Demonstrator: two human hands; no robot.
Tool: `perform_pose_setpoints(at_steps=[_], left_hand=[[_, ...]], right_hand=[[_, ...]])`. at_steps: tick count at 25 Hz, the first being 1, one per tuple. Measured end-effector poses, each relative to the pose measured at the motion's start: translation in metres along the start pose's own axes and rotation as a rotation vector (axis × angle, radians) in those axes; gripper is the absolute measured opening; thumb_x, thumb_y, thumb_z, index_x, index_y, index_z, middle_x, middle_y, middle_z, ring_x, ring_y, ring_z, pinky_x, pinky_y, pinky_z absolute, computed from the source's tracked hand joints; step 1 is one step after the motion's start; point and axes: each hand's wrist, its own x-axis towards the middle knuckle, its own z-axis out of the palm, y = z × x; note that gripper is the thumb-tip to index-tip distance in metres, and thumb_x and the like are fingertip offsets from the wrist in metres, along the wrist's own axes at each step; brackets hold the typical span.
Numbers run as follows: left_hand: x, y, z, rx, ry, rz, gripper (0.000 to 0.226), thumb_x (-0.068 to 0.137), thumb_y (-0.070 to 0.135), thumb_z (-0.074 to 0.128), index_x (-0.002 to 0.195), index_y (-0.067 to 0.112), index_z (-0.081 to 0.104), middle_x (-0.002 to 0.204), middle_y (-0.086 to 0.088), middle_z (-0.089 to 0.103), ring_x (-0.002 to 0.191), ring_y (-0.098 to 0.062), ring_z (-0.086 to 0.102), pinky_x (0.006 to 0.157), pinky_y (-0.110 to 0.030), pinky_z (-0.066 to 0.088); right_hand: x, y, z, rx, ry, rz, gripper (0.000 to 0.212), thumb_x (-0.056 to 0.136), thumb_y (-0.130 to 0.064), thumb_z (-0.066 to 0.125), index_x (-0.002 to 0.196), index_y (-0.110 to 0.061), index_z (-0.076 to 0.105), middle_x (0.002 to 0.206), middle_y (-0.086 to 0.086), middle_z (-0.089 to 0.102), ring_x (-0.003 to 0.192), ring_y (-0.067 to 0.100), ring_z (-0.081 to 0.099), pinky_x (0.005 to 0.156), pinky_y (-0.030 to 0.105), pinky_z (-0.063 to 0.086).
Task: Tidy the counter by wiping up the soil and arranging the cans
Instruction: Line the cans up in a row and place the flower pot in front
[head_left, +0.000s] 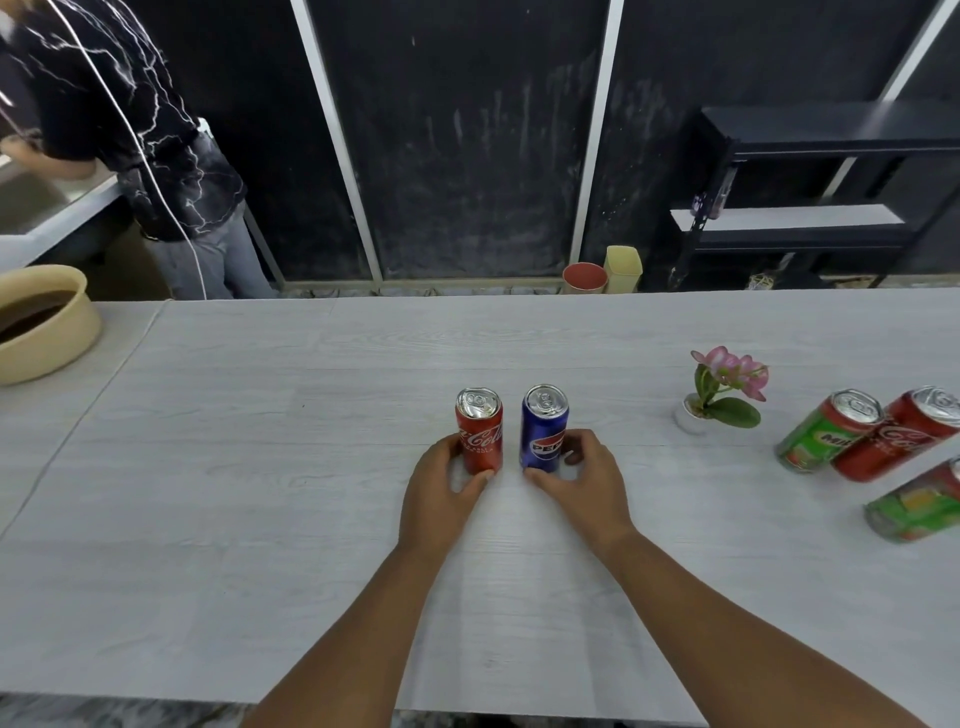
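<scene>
Two slim cans stand upright side by side in the middle of the pale grey counter (260, 467). My left hand (441, 493) grips the red Coca-Cola can (479, 428) near its base. My right hand (584, 480) holds the blue Pepsi can (544, 427) the same way. A small gap separates the two cans. At the right edge stand three more cans: a green Milo can (826, 434), a second red Coca-Cola can (901, 436) touching it, and another green can (917, 506) nearer to me. No soil shows on the counter.
A small pink flower in a white pot (719, 395) stands right of the middle. A beige bowl holding dark soil (41, 327) sits at the far left. Another person (156, 145) stands behind the counter at left. Black shelving (810, 197) lies beyond at right.
</scene>
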Motion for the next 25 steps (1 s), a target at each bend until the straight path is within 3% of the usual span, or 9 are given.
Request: perform_pose_setpoints(at_steps=[6,9,12,16,19,21,25], left_hand=[[0.001,0.001,-0.001,0.056,0.005,0.029,0.062,0.09,0.043,0.083,0.146,0.027,0.059,0.139,0.012,0.067,0.129,-0.009,0.062,0.109,-0.042,0.054],[-0.015,0.001,-0.002,0.095,0.043,-0.045,0.075,0.094,0.041,0.08,0.158,0.021,0.048,0.157,0.003,0.055,0.145,-0.016,0.051,0.121,-0.034,0.043],[-0.062,-0.005,-0.001,0.263,0.089,-0.028,0.075,0.099,0.054,0.066,0.16,0.019,0.042,0.164,-0.002,0.048,0.152,-0.02,0.046,0.12,-0.032,0.042],[-0.106,0.008,0.028,0.395,-0.061,0.214,0.066,0.103,0.061,0.052,0.154,0.021,0.053,0.162,0.001,0.052,0.155,-0.017,0.043,0.124,-0.039,0.044],[-0.107,0.037,0.071,0.411,-0.204,0.383,0.065,0.105,0.067,0.043,0.155,0.027,0.054,0.164,0.01,0.048,0.158,-0.007,0.033,0.131,-0.029,0.025],[-0.102,0.063,0.104,0.392,-0.296,0.44,0.066,0.105,0.069,0.038,0.156,0.029,0.051,0.167,0.013,0.044,0.16,-0.005,0.028,0.132,-0.024,0.018],[-0.093,0.117,0.171,0.25,-0.436,0.448,0.06,0.106,0.062,0.048,0.158,0.032,0.045,0.167,0.013,0.041,0.158,-0.005,0.032,0.127,-0.017,0.023]], right_hand=[[-0.001,0.001,0.002,-0.025,0.028,-0.006,0.066,0.07,-0.044,0.097,0.124,-0.033,0.061,0.109,-0.017,0.066,0.101,0.006,0.061,0.087,0.029,0.054],[-0.008,0.002,-0.005,-0.042,0.005,-0.001,0.09,0.072,-0.041,0.098,0.148,-0.024,0.052,0.128,-0.009,0.061,0.113,0.01,0.058,0.1,0.029,0.051],[-0.031,0.017,-0.028,-0.083,0.062,0.003,0.088,0.077,-0.047,0.094,0.151,-0.031,0.049,0.138,-0.013,0.057,0.128,0.007,0.051,0.11,0.028,0.045],[-0.07,0.05,-0.079,-0.179,0.179,-0.003,0.07,0.081,-0.055,0.087,0.142,-0.034,0.058,0.138,-0.014,0.059,0.131,0.006,0.05,0.115,0.036,0.046],[-0.084,0.068,-0.118,-0.229,0.264,0.019,0.063,0.083,-0.05,0.088,0.137,-0.029,0.063,0.134,-0.011,0.063,0.129,0.012,0.054,0.113,0.043,0.048],[-0.091,0.08,-0.147,-0.254,0.338,0.054,0.06,0.084,-0.047,0.088,0.135,-0.026,0.065,0.132,-0.009,0.065,0.128,0.017,0.056,0.112,0.045,0.049],[-0.108,0.104,-0.2,-0.235,0.481,0.169,0.053,0.085,-0.044,0.088,0.131,-0.03,0.064,0.125,-0.011,0.065,0.124,0.016,0.055,0.109,0.048,0.05]])
